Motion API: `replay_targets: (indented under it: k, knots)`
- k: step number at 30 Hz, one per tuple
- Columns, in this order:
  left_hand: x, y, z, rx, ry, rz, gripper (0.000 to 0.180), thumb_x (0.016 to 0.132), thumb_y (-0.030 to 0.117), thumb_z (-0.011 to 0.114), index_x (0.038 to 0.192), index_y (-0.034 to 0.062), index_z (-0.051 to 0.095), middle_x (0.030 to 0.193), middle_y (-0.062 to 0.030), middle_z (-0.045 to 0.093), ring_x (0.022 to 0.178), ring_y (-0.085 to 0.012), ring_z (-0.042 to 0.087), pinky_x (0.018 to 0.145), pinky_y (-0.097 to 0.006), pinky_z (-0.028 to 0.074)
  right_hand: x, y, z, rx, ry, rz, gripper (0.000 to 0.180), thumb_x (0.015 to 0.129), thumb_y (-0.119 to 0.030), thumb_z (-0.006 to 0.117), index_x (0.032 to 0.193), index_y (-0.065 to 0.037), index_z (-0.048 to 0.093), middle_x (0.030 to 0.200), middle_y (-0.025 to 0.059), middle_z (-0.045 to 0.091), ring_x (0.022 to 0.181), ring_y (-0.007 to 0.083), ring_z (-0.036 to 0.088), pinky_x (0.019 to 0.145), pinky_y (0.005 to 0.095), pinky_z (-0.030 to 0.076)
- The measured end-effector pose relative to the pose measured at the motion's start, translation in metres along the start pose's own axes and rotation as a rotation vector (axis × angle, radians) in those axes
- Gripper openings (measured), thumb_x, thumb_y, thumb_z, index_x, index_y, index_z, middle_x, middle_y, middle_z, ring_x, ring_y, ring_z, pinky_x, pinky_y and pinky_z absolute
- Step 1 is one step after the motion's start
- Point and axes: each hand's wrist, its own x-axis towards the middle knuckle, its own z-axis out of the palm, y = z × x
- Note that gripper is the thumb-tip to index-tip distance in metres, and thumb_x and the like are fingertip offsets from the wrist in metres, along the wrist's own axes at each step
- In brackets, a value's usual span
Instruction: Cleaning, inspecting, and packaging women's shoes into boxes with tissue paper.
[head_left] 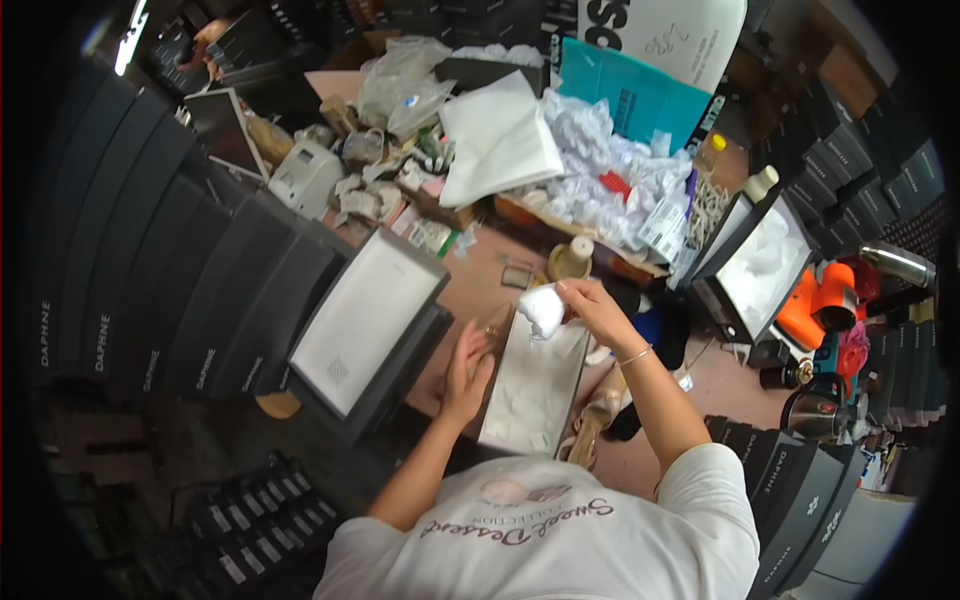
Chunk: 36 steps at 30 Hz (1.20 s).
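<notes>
My right hand, with a thin bracelet at its wrist, pinches a crumpled white wad of paper above an open shoebox. White tissue paper lines this box. At the box's left edge, my left hand has its fingers extended and holds nothing; whether it touches the box I cannot tell. A dark box lid lies with its pale inside facing up, left of my left hand. Close along the shoebox's right side is a beige shoe, partly hidden.
Dark shoeboxes are stacked on the left, more at lower right. A pile of white crumpled paper fills a carton at the back. Another open box holds white paper. A label printer sits at back left.
</notes>
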Motion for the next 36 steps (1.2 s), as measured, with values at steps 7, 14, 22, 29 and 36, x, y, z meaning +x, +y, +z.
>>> replay_targets:
  k: [7,14,22,29,36]
  knots:
    - [-0.063,-0.020,-0.014,-0.209,-0.119,-0.320,0.033,0.091,0.019,0.061,0.118,0.0023,0.055,0.097,-0.0050,0.065,0.082,-0.0103,0.063,0.068,-0.024,0.053,-0.081,0.043,0.084,-0.363,0.193,-0.143,0.043,0.088,-0.035,0.062,0.115,-0.001,0.058,0.091,0.0086,0.059,0.076,0.0168,0.055,0.068,0.0299,0.047]
    - [-0.114,-0.058,-0.040,-0.245,-0.177,-0.579,0.025,0.093,0.018,0.057,0.113,0.0016,0.058,0.093,-0.0051,0.064,0.079,-0.0103,0.062,0.069,-0.023,0.052,-0.150,0.062,0.172,-0.952,0.195,-0.175,0.054,0.074,-0.015,0.071,0.123,-0.006,0.051,0.102,0.0157,0.055,0.086,0.0348,0.060,0.070,0.0407,0.051]
    - [-0.067,-0.072,-0.094,0.573,-0.219,0.059,0.039,0.088,0.021,0.065,0.118,-0.0007,0.054,0.097,-0.0109,0.064,0.082,-0.0173,0.063,0.070,-0.027,0.051,-0.156,0.082,0.209,-0.729,0.405,-0.023,0.035,0.076,-0.008,0.064,0.110,-0.003,0.056,0.084,0.0170,0.056,0.077,0.0351,0.059,0.069,0.0422,0.048]
    - [-0.009,-0.146,-0.104,0.825,-0.164,-0.169,0.057,0.082,0.024,0.064,0.130,-0.0003,0.045,0.110,-0.0234,0.063,0.104,-0.0373,0.060,0.091,-0.043,0.045,-0.173,0.104,0.237,-0.510,0.470,0.050,0.040,0.074,-0.011,0.066,0.112,-0.002,0.058,0.099,0.0190,0.062,0.088,0.0347,0.061,0.076,0.0380,0.049]
    - [-0.034,-0.071,-0.107,0.141,-0.277,-0.458,0.030,0.085,0.007,0.050,0.113,-0.0029,0.054,0.092,-0.0099,0.064,0.079,-0.0176,0.065,0.071,-0.030,0.052,-0.169,0.061,0.188,-0.364,0.692,-0.097,0.031,0.078,-0.005,0.065,0.108,-0.001,0.059,0.092,0.0114,0.062,0.079,0.0171,0.059,0.066,0.0285,0.049]
